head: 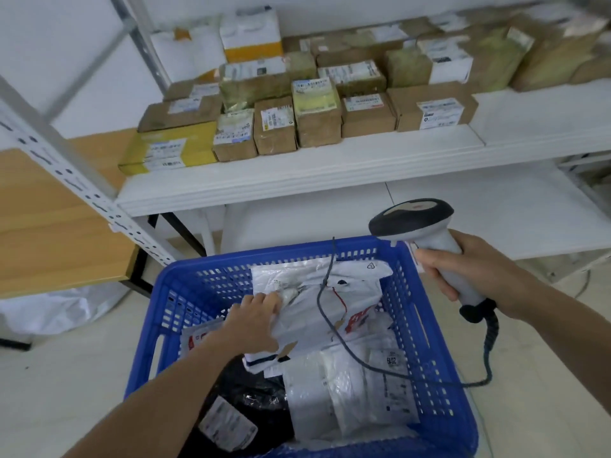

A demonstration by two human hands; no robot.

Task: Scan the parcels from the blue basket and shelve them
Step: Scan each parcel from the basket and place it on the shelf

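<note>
A blue basket (426, 332) on the floor holds several soft parcels in white, clear and black bags. My left hand (254, 320) reaches into it and grips the left edge of a white mailer bag (317, 312) lying on top of the pile. My right hand (479, 269) holds a grey barcode scanner (426, 233) by its handle above the basket's right rim, head pointing left. The scanner's dark cable (334, 325) loops over the parcels. A black bag with a label (251, 401) lies at the basket's near left.
A white shelf (297, 180) behind the basket carries several brown cardboard parcels (317, 117) and a yellow box (172, 150). Its right part (545, 110) and the lower shelf (496, 213) are bare. A perforated metal upright (82, 186) and a wooden table (49, 226) stand left.
</note>
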